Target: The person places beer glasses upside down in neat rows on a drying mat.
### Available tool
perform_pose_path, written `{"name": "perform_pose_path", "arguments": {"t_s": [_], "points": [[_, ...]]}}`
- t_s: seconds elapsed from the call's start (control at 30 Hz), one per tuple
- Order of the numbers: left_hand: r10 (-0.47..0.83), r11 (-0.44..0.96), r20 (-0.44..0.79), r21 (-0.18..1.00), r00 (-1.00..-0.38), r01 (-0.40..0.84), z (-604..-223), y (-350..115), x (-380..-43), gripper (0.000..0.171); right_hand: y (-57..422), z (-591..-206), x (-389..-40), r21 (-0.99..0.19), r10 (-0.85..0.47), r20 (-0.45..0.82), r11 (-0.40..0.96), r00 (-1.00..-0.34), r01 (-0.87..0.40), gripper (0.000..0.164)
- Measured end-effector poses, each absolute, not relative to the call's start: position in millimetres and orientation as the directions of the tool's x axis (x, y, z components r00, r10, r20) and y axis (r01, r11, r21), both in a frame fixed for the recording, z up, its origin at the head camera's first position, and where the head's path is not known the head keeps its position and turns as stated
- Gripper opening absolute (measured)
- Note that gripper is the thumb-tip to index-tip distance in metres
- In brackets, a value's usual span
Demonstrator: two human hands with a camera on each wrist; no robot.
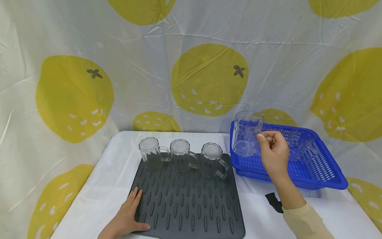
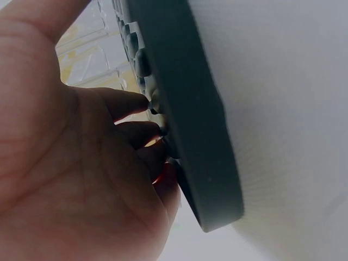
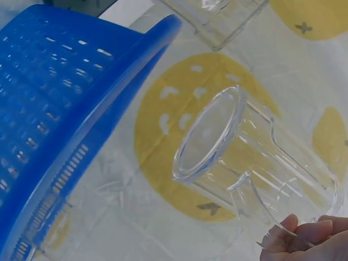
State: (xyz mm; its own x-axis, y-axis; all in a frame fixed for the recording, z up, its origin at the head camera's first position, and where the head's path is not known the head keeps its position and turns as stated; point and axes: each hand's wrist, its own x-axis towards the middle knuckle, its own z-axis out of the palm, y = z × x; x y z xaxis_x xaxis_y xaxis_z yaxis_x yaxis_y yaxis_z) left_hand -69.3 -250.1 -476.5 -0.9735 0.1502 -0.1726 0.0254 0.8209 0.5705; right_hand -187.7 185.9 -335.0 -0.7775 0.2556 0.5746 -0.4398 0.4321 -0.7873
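My right hand pinches the handle of a clear glass mug, held up over the left end of the blue basket. In the right wrist view this mug hangs tilted, with the fingertips on its handle. On the left edge of the dark ribbed mat rests my left hand, fingers spread and straight. Three glass mugs stand upside down in a row along the mat's far edge: a left mug, a middle mug and a right mug.
Inside the basket lies more clear glassware, its outlines hard to separate. A black scrap lies on the white tablecloth in front of the basket. Behind the table hangs a lemon-print curtain.
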Motion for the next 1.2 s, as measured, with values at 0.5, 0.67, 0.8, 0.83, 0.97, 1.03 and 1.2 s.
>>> {"name": "perform_pose_path", "arguments": {"t_s": [0.5, 0.67, 0.8, 0.83, 0.97, 1.03, 1.2], "points": [[0.138, 0.828, -0.18, 0.561, -0.974, 0.014, -478, -250, -72, 0.131, 165, -324, -165, -0.78, 0.191, 0.611, 0.309, -0.768, -0.544, 0.012], [0.137, 0.829, -0.179, 0.56, -0.974, 0.013, -478, -250, -72, 0.131, 155, -323, -157, -0.774, 0.132, 0.619, 0.268, -0.774, -0.574, 0.011], [0.138, 0.83, -0.178, 0.558, -0.974, 0.016, -479, -250, -72, 0.131, 147, -324, -152, -0.779, 0.089, 0.611, 0.247, -0.787, -0.577, 0.009], [0.139, 0.83, -0.178, 0.558, -0.974, 0.017, -479, -250, -72, 0.131, 145, -325, -151, -0.782, 0.08, 0.607, 0.238, -0.791, -0.576, 0.009], [0.138, 0.829, -0.177, 0.559, -0.974, 0.016, -479, -250, -71, 0.131, 137, -327, -147, -0.797, 0.047, 0.587, 0.209, -0.808, -0.566, 0.009], [0.138, 0.828, -0.176, 0.56, -0.975, 0.017, -479, -250, -71, 0.131, 133, -328, -145, -0.802, 0.029, 0.582, 0.191, -0.813, -0.567, 0.009], [0.14, 0.826, -0.175, 0.563, -0.975, 0.017, -479, -250, -71, 0.131, 122, -329, -142, -0.803, -0.008, 0.585, 0.131, -0.811, -0.581, 0.009]]}}
